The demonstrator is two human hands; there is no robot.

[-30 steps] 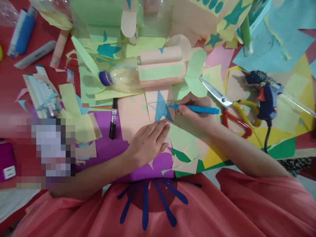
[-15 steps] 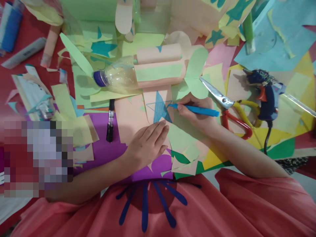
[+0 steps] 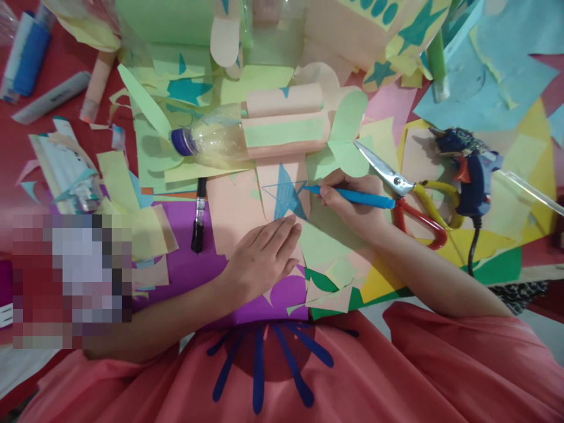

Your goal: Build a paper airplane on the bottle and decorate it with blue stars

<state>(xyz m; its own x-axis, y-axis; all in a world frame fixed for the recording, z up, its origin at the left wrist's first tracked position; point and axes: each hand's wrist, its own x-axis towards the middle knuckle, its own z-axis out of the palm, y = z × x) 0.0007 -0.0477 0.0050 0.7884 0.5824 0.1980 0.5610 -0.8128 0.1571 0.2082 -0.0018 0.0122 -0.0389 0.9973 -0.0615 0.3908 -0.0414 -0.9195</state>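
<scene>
My right hand (image 3: pixel 352 205) is closed around a blue marker (image 3: pixel 368 197), its tip touching the right point of a star outline. That star (image 3: pixel 287 197), partly filled in blue, is drawn on a small peach paper (image 3: pixel 267 170). Flat at the paper's lower edge rests my left hand (image 3: pixel 264 252), fingers stretched out and holding nothing. Just above lies a plastic bottle (image 3: pixel 220 138) on its side, with a purple cap and peach and green paper around its body.
Open scissors (image 3: pixel 403 185) lie right of my right hand, with a glue gun (image 3: pixel 476 182) beyond. A black marker (image 3: pixel 200 217) is left of the peach paper. Paper scraps, more markers (image 3: pixel 33 53) and blue sheets (image 3: pixel 497 70) surround the work.
The camera view has shifted slightly. My right hand and the blue marker have moved a little to the right; my left hand stays where it was.
</scene>
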